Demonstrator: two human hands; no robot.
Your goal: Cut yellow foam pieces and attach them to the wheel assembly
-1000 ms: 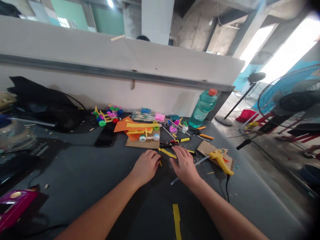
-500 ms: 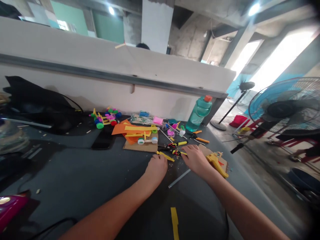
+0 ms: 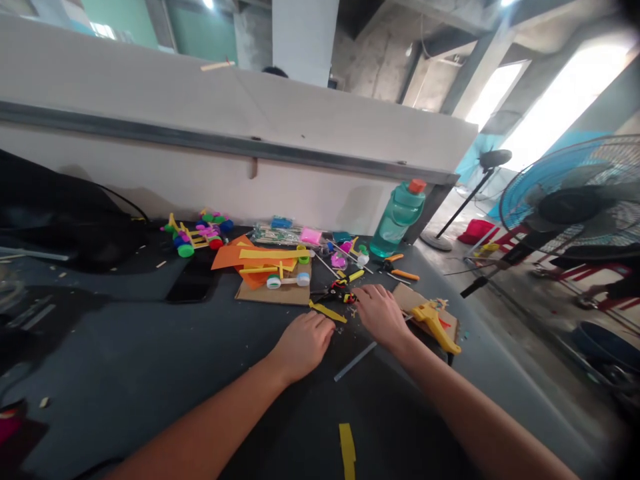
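My left hand (image 3: 304, 341) rests on the dark table with its fingers curled down; whatever may be under the fingertips is hidden. Just beyond its fingers lies a torn yellow paper strip (image 3: 327, 311). My right hand (image 3: 381, 315) is closed over one handle of a pair of black pliers (image 3: 336, 291) with yellow and red on the grips. The jaws point left, and the other handle lies free. Between and below the hands is a translucent glue stick (image 3: 355, 362). A yellow glue gun (image 3: 434, 325) lies on cardboard beside my right wrist.
Toy cars with bottle-cap wheels (image 3: 200, 237), orange paper (image 3: 227, 260), a phone (image 3: 193, 280) and a cardboard piece (image 3: 273, 293) lie farther back. A green bottle (image 3: 397, 220) stands near orange-handled pliers (image 3: 400, 268). Another yellow strip (image 3: 347, 450) lies in front. A fan (image 3: 570, 207) stands right.
The camera view has tilted and shifted a little. My left hand has drawn slightly back from the yellow strip. My right hand has moved slightly left over the pliers' handle.
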